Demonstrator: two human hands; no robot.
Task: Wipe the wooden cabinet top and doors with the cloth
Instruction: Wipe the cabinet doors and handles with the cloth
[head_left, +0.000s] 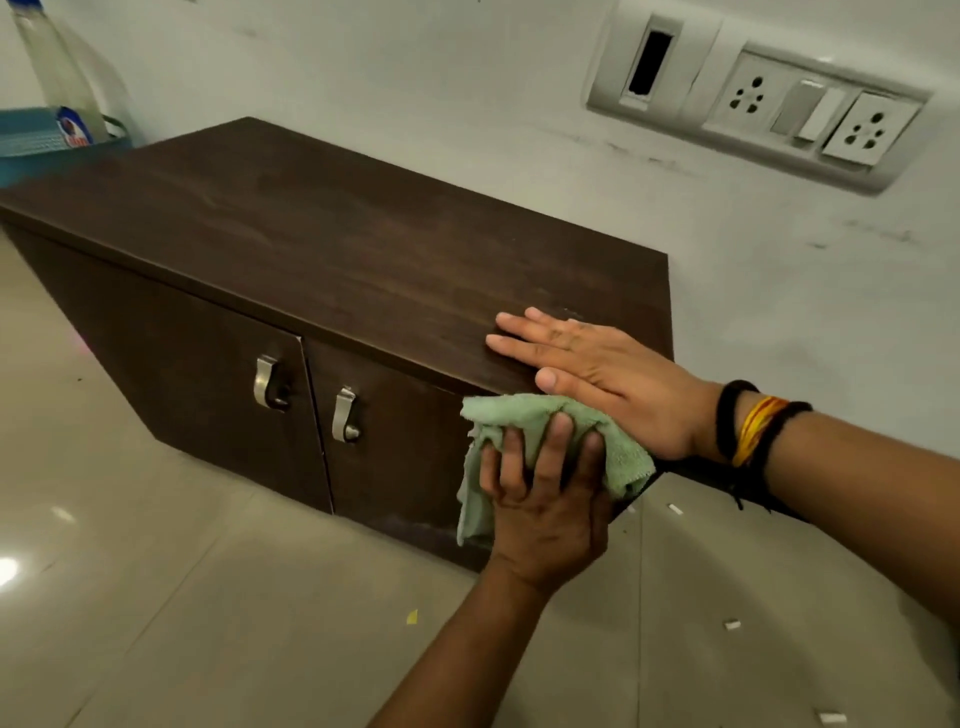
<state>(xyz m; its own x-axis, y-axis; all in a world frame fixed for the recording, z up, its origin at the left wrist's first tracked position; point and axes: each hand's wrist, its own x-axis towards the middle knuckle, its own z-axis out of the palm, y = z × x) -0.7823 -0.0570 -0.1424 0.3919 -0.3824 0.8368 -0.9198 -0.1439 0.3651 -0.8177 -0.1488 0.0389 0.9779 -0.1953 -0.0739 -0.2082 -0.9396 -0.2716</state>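
A low dark wooden cabinet (311, 234) stands against the wall, with two closed doors that carry metal handles (267, 382). My left hand (545, 499) grips a bunched green cloth (524, 421) and presses it against the upper right part of the right door (400, 441), just under the top's front edge. My right hand (592, 371) lies flat, fingers spread, on the right end of the cabinet top. Threads and bands circle that wrist.
A clear bottle (57, 67) stands in a blue basket (31, 140) behind the cabinet's left end. A socket and switch panel (753, 98) is on the wall at upper right. Small scraps (731, 624) lie on the shiny tiled floor.
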